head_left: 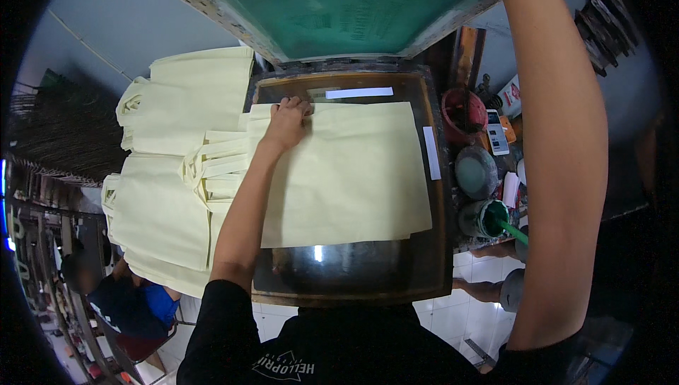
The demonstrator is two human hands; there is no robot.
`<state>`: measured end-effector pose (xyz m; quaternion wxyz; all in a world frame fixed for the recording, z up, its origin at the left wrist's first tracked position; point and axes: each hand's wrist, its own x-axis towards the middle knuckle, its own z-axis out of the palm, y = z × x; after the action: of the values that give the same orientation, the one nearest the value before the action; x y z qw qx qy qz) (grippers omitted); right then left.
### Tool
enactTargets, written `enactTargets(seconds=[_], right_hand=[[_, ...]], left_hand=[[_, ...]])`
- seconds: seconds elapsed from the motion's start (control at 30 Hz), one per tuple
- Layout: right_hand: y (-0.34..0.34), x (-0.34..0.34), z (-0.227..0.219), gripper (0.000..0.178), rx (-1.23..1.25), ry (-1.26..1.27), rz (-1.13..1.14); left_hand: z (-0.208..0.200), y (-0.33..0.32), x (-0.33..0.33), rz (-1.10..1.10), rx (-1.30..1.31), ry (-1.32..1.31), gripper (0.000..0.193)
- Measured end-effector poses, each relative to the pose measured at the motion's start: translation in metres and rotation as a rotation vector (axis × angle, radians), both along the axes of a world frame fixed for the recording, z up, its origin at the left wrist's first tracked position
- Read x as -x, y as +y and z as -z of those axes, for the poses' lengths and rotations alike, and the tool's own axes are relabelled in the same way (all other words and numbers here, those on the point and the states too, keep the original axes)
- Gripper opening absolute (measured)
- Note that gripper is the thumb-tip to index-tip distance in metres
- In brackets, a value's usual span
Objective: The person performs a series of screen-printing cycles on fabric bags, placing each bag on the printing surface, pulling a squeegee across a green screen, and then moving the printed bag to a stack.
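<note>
A pale yellow fabric bag lies flat on a dark, glossy printing board, its straps toward the left. My left hand is at the bag's upper left edge, with the fingers bent and closed on the fabric. Above the board a screen-printing frame with green mesh is tilted up. My right forearm reaches up along the right side to the frame's upper right corner. The right hand itself is beyond the top edge of the picture.
Stacks of similar bags lie at the left. Along the right stand a red bucket, a phone, a round lidded tub and a jar of green ink. White strips mark the board. Another person sits at lower left.
</note>
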<state>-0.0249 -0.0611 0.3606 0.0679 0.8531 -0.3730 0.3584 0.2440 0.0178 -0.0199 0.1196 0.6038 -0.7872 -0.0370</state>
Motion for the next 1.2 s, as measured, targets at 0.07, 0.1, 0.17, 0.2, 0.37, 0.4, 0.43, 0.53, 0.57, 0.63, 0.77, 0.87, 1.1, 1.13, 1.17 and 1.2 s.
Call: enactTargets(seconds=[0.07,0.1,0.17,0.2,0.37,0.4,0.43,0.53,0.57,0.63,0.77,0.87,1.1,1.13,1.17,1.2], right_hand=[[0.001,0.0,-0.001,0.043,-0.018,-0.002,-0.007],[0.002,0.002,0.0,0.042,-0.02,0.008,0.002],[0.005,0.004,0.001,0.042,-0.03,0.013,0.014],[0.006,0.001,0.0,0.041,-0.036,0.005,0.008],[0.006,0.001,-0.001,0.038,-0.059,0.013,-0.002],[0.007,0.002,0.0,0.038,-0.052,0.021,-0.004],[0.007,0.002,0.0,0.037,-0.044,0.028,-0.007],[-0.009,-0.003,-0.001,0.035,-0.003,0.047,0.018],[-0.01,0.0,0.002,0.035,0.007,0.059,0.01],[-0.008,0.005,0.002,0.033,0.034,0.08,-0.018],[-0.01,0.002,0.001,0.027,0.033,0.099,-0.049],[-0.029,-0.002,0.002,0.025,0.078,0.1,-0.045],[-0.011,0.001,0.004,0.026,0.035,0.062,-0.11],[-0.01,0.001,0.005,0.026,0.029,0.047,-0.105],[-0.012,0.0,0.004,0.025,0.043,0.057,-0.101],[-0.018,-0.001,0.003,0.025,0.056,0.066,-0.098]], left_hand=[[-0.004,-0.005,-0.003,0.085,0.061,-0.055,0.034],[-0.017,-0.008,0.003,0.097,0.021,-0.068,0.032],[-0.042,-0.017,0.012,0.118,-0.06,-0.098,0.028],[-0.041,-0.027,0.01,0.095,-0.093,-0.152,0.027],[-0.021,-0.054,0.021,0.054,-0.013,-0.267,0.04],[-0.015,-0.05,0.029,0.036,0.06,-0.266,0.044],[-0.006,-0.046,0.044,-0.002,0.09,-0.197,0.049],[0.031,-0.03,0.108,0.231,0.04,0.202,0.055],[0.031,-0.014,0.142,0.262,-0.022,0.154,0.065],[0.015,0.008,0.189,0.237,-0.15,0.052,0.08],[0.009,0.011,0.212,0.087,-0.321,-0.049,0.096],[0.012,0.004,0.219,0.072,-0.355,-0.012,0.1],[0.01,0.002,0.223,0.012,-0.392,-0.013,0.104],[0.009,0.002,0.224,-0.001,-0.4,-0.017,0.105],[0.01,0.0,0.225,-0.006,-0.403,-0.011,0.105],[0.011,-0.001,0.226,-0.011,-0.406,-0.006,0.106]])
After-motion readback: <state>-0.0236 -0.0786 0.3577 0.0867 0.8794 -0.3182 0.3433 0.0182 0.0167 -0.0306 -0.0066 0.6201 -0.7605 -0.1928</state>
